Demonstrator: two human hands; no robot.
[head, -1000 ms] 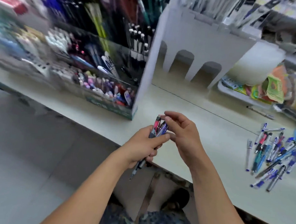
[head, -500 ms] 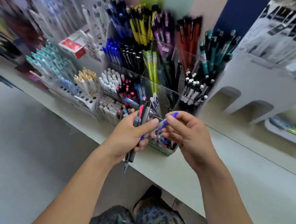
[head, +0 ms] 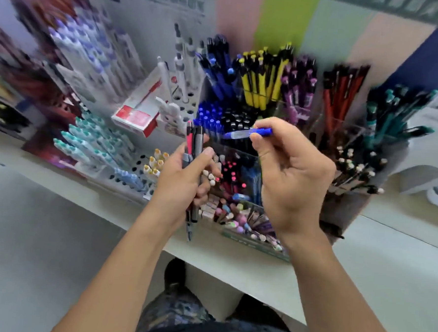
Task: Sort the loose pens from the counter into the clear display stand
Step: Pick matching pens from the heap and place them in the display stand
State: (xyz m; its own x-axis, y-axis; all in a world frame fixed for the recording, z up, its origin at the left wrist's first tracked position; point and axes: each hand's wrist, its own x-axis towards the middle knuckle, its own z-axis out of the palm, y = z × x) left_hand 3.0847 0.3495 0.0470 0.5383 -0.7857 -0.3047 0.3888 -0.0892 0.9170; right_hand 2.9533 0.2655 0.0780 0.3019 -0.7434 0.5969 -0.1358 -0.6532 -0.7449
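Note:
My left hand (head: pixel 183 179) grips a small bundle of pens (head: pixel 194 149), red and grey ones upright, their tips poking out below the fist. My right hand (head: pixel 289 175) pinches a single blue pen (head: pixel 248 134) between thumb and fingers, held level just above the front tiers of the clear display stand (head: pixel 237 233). The stand sits on the white counter (head: pixel 386 268) and is packed with blue, black, yellow, purple, red and teal pens in stepped compartments. The loose pile on the counter is out of view.
A white perforated rack (head: pixel 135 176) with teal and yellow-capped pens stands left of the clear stand. A red and white box (head: pixel 136 117) rests behind it. A white arched riser (head: pixel 428 163) is at the right. The grey floor lies below the counter edge.
The view swung left from the loose pile to the display stand. My right hand pulled the blue pen out of the bundle and lifted it over the stand.

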